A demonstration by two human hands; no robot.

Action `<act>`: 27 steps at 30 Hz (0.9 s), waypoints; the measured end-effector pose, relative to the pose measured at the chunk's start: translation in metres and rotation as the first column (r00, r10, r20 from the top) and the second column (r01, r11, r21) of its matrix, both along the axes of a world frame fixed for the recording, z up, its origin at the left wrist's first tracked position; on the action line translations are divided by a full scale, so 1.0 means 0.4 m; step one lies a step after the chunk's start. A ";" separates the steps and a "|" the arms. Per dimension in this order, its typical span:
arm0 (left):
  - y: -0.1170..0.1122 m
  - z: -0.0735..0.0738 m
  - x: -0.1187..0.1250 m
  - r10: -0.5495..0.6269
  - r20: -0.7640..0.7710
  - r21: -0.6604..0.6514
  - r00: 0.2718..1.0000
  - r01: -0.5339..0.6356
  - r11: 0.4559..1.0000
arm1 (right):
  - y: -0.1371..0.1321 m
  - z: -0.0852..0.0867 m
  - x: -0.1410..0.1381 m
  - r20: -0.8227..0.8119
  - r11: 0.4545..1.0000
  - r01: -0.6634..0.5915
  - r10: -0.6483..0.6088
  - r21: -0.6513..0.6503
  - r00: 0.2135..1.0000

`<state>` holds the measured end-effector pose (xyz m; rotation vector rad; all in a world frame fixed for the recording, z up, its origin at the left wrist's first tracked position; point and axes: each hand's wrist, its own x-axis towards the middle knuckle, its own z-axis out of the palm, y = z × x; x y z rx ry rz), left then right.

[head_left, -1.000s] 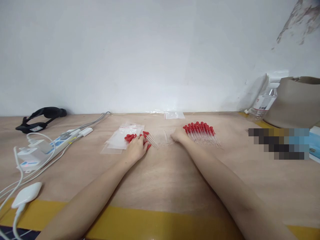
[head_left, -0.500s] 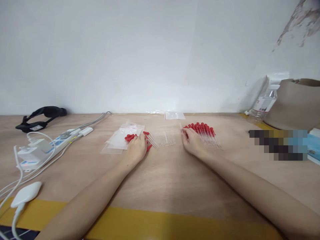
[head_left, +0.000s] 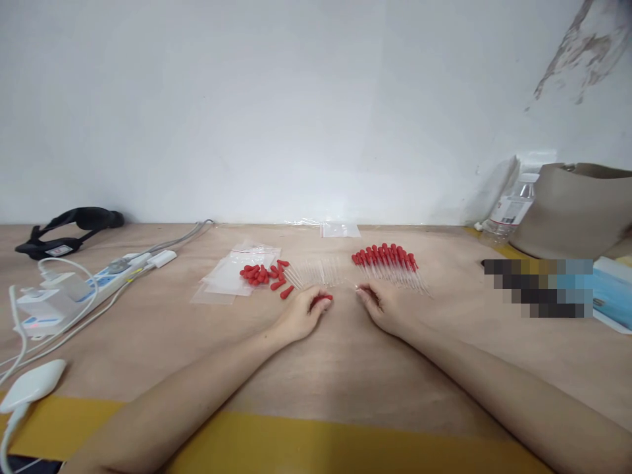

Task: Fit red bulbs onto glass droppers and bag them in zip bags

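My left hand [head_left: 303, 313] is closed around a red rubber dropper bulb [head_left: 324, 297], its end showing between thumb and fingers. Facing it across a small gap, my right hand [head_left: 385, 306] pinches a thin clear glass tube [head_left: 350, 283] that points toward the left. Loose red bulbs [head_left: 257, 274] lie in a pile beyond my left hand, partly on clear plastic bags [head_left: 222, 273]. Bare glass tubes [head_left: 318, 271] lie side by side in the middle. Behind my right hand is a row of droppers [head_left: 390, 257], each a clear tube with a red bulb on it.
A power strip [head_left: 106, 280] with cables and a white charger [head_left: 34, 385] are at left, near a black strap [head_left: 72, 230]. At right stand a plastic bottle [head_left: 511, 210] and a grey-brown container [head_left: 573, 210]. A small bag [head_left: 340, 230] lies by the wall.
My left hand has left the bulb pile, moving right and nearer with a red bulb. My right hand has come slightly nearer, and its glass tube has tipped from upright to pointing left.
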<state>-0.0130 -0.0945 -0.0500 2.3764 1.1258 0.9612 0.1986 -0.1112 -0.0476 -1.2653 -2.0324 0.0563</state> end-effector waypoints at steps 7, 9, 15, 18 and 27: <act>0.020 -0.026 0.006 -0.085 0.142 -0.143 0.986 0.105 0.984 | -0.019 -0.003 -0.019 0.136 0.987 -0.133 0.120 0.088 0.983; 0.025 -0.031 0.004 -0.082 0.172 -0.159 0.982 0.110 0.981 | -0.017 -0.005 -0.018 0.154 0.985 -0.147 0.132 0.089 0.979; 0.031 -0.039 0.006 -0.088 0.258 -0.228 0.962 0.149 0.962 | -0.013 -0.011 -0.016 0.169 0.982 -0.167 0.150 0.092 0.974; 0.032 -0.037 0.006 -0.091 0.260 -0.223 0.961 0.152 0.963 | -0.015 -0.009 -0.016 0.191 0.984 -0.158 0.141 0.079 0.971; 0.033 -0.041 0.005 -0.106 0.310 -0.311 0.945 0.206 0.928 | 0.007 -0.028 -0.003 0.213 0.973 -0.229 0.222 0.010 0.951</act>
